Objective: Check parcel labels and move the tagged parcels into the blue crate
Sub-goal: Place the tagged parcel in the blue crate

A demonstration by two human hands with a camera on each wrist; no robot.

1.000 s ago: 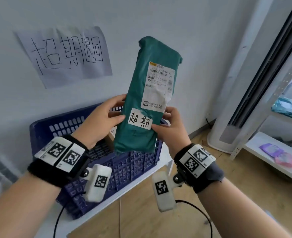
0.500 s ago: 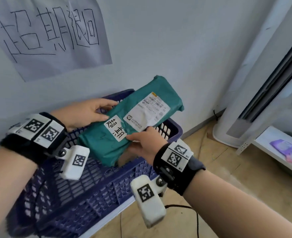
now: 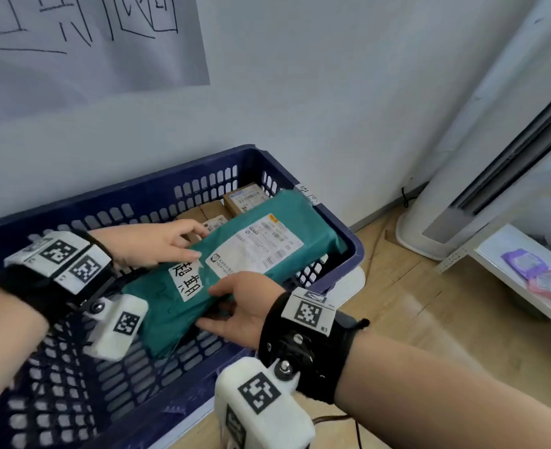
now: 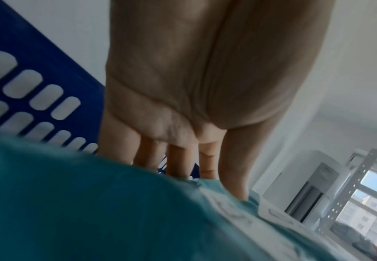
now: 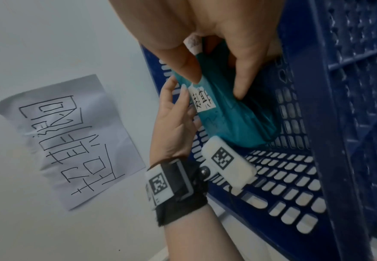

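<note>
A long green parcel with a printed shipping label and a handwritten white tag lies tilted inside the blue crate, its far end near the right rim. My left hand holds its far long edge, thumb on top and fingers behind it, as the left wrist view shows at the parcel. My right hand grips the near edge with the thumb on top and fingers underneath. In the right wrist view the parcel sits between both hands, its end low against the crate wall.
Brown cardboard boxes lie in the crate's far right corner. A handwritten paper sign hangs on the wall above. A white tower air conditioner and a white shelf with small pouches stand on the right.
The parcel went from upright in front of the wall to tilted flat and down into the crate. Both hands kept hold and moved down with it.
</note>
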